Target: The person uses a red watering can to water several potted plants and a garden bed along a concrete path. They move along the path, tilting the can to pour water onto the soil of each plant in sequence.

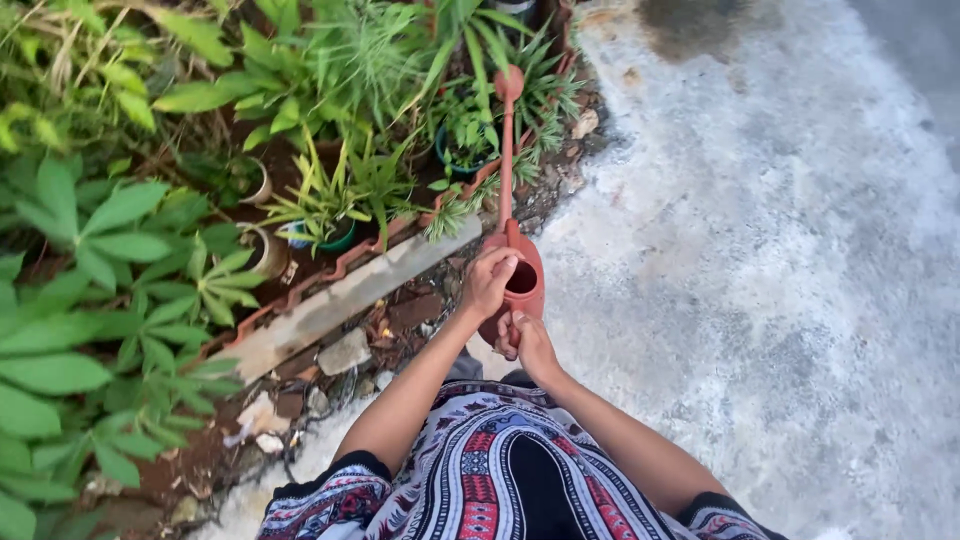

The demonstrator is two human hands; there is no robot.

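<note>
Fingers of the left hand (487, 282) curl shut over the rim of the terracotta-coloured watering can (520, 275); the right hand (528, 342) clasps its rear from below; the can hangs over the concrete path's (760, 260) left edge, its long spout (507, 150) reaching a dark potted plant (462, 140); this looks like mid-pour, and steady tilting matters; no labels or signs show.

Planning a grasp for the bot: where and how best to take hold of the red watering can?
Probably the body of the red watering can, near its open top, from the near side opposite the spout. The long thin spout points away into the plants, so it offers poor leverage. The left hand grips at the top rim; the right hand supports lower, at the rear.
</note>
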